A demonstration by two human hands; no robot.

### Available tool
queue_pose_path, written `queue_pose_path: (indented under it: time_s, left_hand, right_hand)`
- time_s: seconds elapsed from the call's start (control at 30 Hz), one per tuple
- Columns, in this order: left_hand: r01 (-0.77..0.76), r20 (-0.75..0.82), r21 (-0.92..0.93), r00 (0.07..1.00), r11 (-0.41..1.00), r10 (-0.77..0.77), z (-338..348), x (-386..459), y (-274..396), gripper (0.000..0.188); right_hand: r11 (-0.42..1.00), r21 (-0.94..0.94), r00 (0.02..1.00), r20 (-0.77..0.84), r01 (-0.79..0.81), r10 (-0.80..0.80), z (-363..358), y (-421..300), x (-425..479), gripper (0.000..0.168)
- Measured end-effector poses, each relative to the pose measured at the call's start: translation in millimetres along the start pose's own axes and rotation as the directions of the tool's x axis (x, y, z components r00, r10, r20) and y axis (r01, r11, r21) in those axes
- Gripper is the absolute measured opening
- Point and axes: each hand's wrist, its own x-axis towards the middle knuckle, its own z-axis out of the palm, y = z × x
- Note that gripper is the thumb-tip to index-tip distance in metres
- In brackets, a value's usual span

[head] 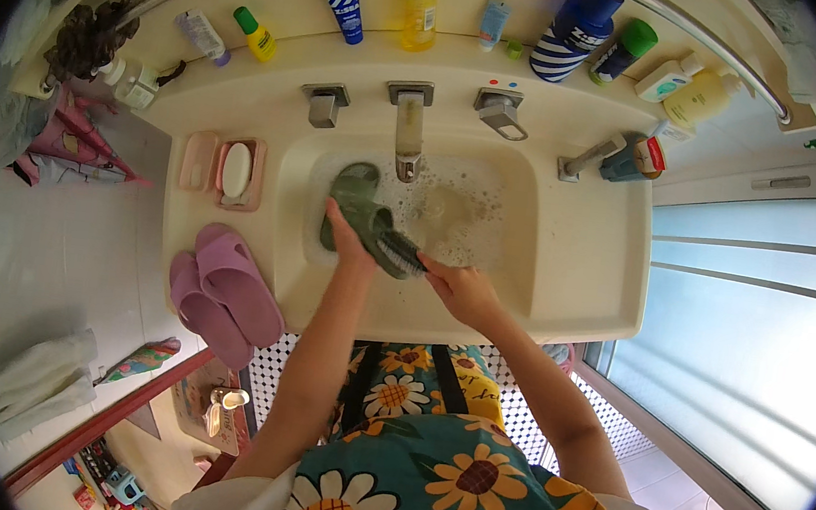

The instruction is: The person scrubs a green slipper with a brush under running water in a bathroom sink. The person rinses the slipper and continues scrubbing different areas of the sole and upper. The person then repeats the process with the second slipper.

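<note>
Over the washbasin (402, 307) my left hand (351, 237) holds a dark green slide slipper (363, 220) by its side, tilted toe-up. A scrubbing brush (399, 250) with a dark body and pale bristles is gripped at its handle by my right hand (460, 290). Its bristles lie against the slipper's sole near the lower end. Behind the held slipper a second green slipper (358, 174) sits in the basin, partly hidden. Foamy, cloudy water (451, 207) covers the basin floor below the faucet (409, 134).
Purple slippers (235, 284) overlap on the counter's left edge, below a soap dish (252, 196) with a white soap bar (236, 169). Several bottles and tubes line the back ledge, among them a yellow bottle (421, 7). A toothbrush cup (630, 163) stands at right.
</note>
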Motion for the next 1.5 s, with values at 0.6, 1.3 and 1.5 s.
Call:
queue_pose_path:
  time_s: [0.6, 1.3, 1.5]
  left_hand:
    - [0.155, -0.174, 0.359, 0.98, 0.921, -0.097, -10.0, -5.8, 29.2, 0.076]
    - [0.338, 0.065, 0.13, 0.935, 0.932, -0.348, -19.0, 13.2, -0.9, 0.066]
    - [0.301, 0.16, 0.086, 0.937, 0.95, -0.312, -9.8, 13.0, -29.4, 0.065]
  right_hand:
    - [0.931, 0.1, 0.936, 0.008, -0.351, 0.352, 88.7, 50.3, 120.1, 0.051]
    - [0.972, 0.194, 0.99, -0.006, -0.136, 0.14, 47.6, -21.5, 69.7, 0.021]
    - [0.977, 0.06, 0.977, -0.052, -0.205, 0.208, 41.6, -2.9, 83.4, 0.02]
